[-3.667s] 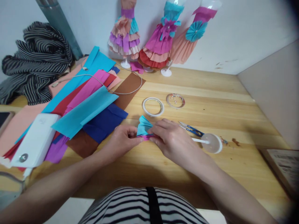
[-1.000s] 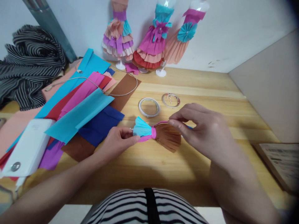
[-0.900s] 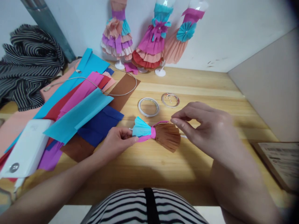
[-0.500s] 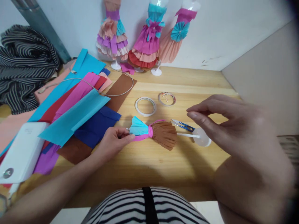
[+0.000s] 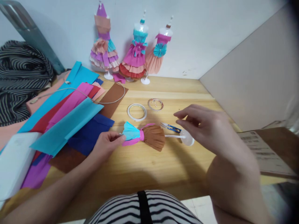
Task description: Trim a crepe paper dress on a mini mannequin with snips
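Observation:
A miniature dress form lies on its side on the wooden table, wearing a crepe-paper dress (image 5: 153,137) with a light blue top, a magenta waistband and a pleated brown skirt. My left hand (image 5: 108,144) pinches its top end, beside the blue bodice. From the skirt a white rod runs right to a round, clear stand base (image 5: 187,137). Above that base hovers my right hand (image 5: 203,127), thumb and forefinger close together in a pinch; anything between them is too small to make out. Blue-handled thread snips (image 5: 173,128) lie just left of its fingertips.
Behind lie a roll of double-sided tape (image 5: 137,112) and a ring with tiny beads (image 5: 155,105) inside. Three dressed forms, one in a magenta and blue dress (image 5: 135,59), stand along the wall. Crepe-paper sheets (image 5: 67,124), a cable and a white power bank (image 5: 18,165) fill the left.
The camera view has tilted up and turned right, so the table things appear lower and further left. My left hand keeps its pinch; my right thumb and forefinger look slightly further apart.

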The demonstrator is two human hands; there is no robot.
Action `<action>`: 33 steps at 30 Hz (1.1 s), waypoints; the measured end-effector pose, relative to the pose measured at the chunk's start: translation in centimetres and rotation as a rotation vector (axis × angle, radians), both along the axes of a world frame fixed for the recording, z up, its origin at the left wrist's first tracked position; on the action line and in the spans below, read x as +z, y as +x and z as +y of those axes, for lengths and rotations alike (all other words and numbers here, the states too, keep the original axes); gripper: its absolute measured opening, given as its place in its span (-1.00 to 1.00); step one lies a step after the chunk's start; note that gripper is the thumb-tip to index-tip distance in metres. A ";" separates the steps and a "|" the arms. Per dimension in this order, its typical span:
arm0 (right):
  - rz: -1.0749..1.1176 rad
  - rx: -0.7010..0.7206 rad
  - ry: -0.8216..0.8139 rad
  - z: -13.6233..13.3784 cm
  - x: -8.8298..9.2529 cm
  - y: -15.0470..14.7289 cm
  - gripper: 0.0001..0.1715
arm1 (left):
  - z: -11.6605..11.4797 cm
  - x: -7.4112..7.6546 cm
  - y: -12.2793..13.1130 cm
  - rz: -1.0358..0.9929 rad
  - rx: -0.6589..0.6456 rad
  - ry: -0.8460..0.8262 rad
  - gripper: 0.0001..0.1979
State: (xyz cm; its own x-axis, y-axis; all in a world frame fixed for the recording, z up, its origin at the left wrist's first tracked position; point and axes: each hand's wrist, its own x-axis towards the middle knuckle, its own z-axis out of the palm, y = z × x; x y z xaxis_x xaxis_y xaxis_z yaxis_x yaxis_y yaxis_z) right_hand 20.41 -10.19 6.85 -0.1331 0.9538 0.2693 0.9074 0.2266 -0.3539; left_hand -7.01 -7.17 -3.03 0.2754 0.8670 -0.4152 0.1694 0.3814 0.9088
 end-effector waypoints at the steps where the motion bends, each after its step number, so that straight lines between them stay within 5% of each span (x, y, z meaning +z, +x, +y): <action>1: -0.016 -0.006 -0.034 -0.1 -0.6 0.2 -0.87 | 0.0 0.0 -0.1 -0.010 0.029 0.004 -0.59; 6: -0.112 -0.034 -0.210 -1.4 -5.1 0.0 -0.73 | -0.1 0.3 -0.4 -0.234 0.331 -0.053 -0.62; 11: -0.041 -0.078 -0.142 -3.0 -8.7 -1.4 -0.63 | 0.2 0.7 -0.8 -0.486 0.526 -0.147 -0.74; 15: 0.062 -0.048 -0.123 -4.0 -8.9 -2.0 -0.66 | 0.6 1.0 -1.0 -0.577 0.573 -0.227 -0.68; 21: 0.193 -0.105 0.107 -4.0 -5.9 1.0 -0.81 | 0.5 1.4 -1.2 -0.602 0.619 -0.221 -0.66; 24: 0.105 -0.104 0.060 -3.1 -5.1 1.7 -0.79 | 0.4 1.6 -1.1 -0.633 0.622 -0.219 -0.65; 28: -0.045 0.156 -0.132 -2.5 -6.7 0.4 -0.66 | 0.3 1.4 -1.1 -0.638 0.643 -0.222 -0.66; 33: -0.124 0.052 0.043 -2.4 -10.4 -0.1 -0.72 | 0.4 1.0 -1.8 -0.660 0.660 -0.188 -0.70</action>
